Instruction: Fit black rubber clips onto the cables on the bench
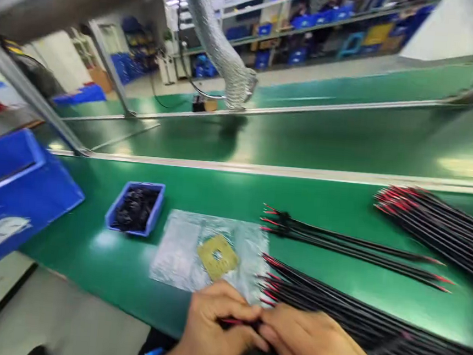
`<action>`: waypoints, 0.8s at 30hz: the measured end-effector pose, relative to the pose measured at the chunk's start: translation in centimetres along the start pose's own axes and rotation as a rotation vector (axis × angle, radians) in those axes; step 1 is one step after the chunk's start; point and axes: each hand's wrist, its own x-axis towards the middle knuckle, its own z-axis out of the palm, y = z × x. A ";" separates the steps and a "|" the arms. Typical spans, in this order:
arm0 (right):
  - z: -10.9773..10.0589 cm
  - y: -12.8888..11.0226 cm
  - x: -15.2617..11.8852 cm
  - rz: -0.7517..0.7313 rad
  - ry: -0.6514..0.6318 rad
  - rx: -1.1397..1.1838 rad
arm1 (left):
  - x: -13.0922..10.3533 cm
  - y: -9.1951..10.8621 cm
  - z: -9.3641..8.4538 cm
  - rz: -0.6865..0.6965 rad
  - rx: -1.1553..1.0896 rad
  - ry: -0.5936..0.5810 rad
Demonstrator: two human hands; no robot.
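Observation:
At the bottom centre, my left hand (217, 328) is closed on a black cable with a red wire end. My right hand (313, 339) touches it fingertip to fingertip, pinching the same cable; the grip point is partly hidden. A thick bundle of black cables (333, 307) with red ends lies beside my right hand. Behind it are a few cables (350, 248) with black pieces near their left ends. Just beyond my left hand, a yellow square piece (217, 257) with a central hole rests on a clear plastic bag (178, 247).
A small blue tray (157, 206) of black parts stands left of the bag. The big blue bin (54, 183) is at the far left. More cables (435, 222) lie at the right. A silver duct (221, 46) hangs over the rear bench, near metal posts.

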 end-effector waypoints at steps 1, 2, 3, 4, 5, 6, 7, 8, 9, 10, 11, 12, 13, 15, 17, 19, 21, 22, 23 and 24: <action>-1.2 -0.6 0.4 0.011 -0.043 0.004 | 0.3 0.1 -0.1 0.018 -0.015 0.031; -2.2 -1.0 1.0 0.020 -0.014 -0.003 | 0.5 0.3 -0.2 0.033 -0.024 0.065; -3.0 -1.4 1.6 0.035 -0.013 -0.012 | 0.7 0.5 -0.3 0.040 -0.036 0.085; -3.5 -1.6 2.1 0.042 -0.004 -0.025 | 0.8 0.7 -0.4 0.040 -0.053 0.091; -3.9 -1.8 2.4 0.044 -0.001 -0.035 | 0.9 0.9 -0.5 0.038 -0.068 0.097; -4.0 -1.9 2.5 0.043 -0.006 -0.042 | 1.0 1.0 -0.5 0.036 -0.076 0.100; -4.0 -1.9 2.5 0.040 -0.012 -0.044 | 1.0 1.1 -0.5 0.039 -0.077 0.098; -3.9 -1.8 2.3 0.033 -0.013 -0.038 | 1.0 1.1 -0.5 0.049 -0.072 0.092; -3.8 -1.8 2.2 0.028 -0.016 -0.027 | 1.1 1.0 -0.5 0.066 -0.063 0.084; -3.6 -1.7 2.1 0.023 -0.019 -0.011 | 1.1 1.0 -0.5 0.086 -0.050 0.074; -3.5 -1.7 2.0 0.020 -0.026 0.010 | 1.2 1.0 -0.4 0.105 -0.036 0.065; -3.5 -1.7 2.0 0.022 -0.034 0.034 | 1.2 1.0 -0.4 0.123 -0.021 0.058; -3.6 -1.7 2.1 0.030 -0.050 0.061 | 1.2 1.1 -0.4 0.135 -0.004 0.052; -3.8 -1.9 2.4 0.075 -0.089 0.116 | 1.3 1.4 -0.4 0.152 0.029 0.040; -4.2 -2.1 2.7 0.133 -0.133 0.170 | 1.4 1.7 -0.3 0.169 0.051 0.030; -4.5 -2.1 2.9 0.187 -0.169 0.218 | 1.5 1.9 -0.3 0.188 0.063 0.021; -4.6 -2.0 3.0 0.230 -0.194 0.262 | 1.6 2.0 -0.2 0.203 0.072 0.014; -4.7 -1.9 3.0 0.245 -0.206 0.285 | 1.6 2.0 -0.2 0.206 0.072 0.009; -4.7 -1.9 3.0 0.259 -0.220 0.302 | 1.6 1.9 -0.3 0.208 0.071 0.004; -4.8 -1.8 3.0 0.270 -0.230 0.314 | 1.6 1.9 -0.3 0.207 0.071 0.000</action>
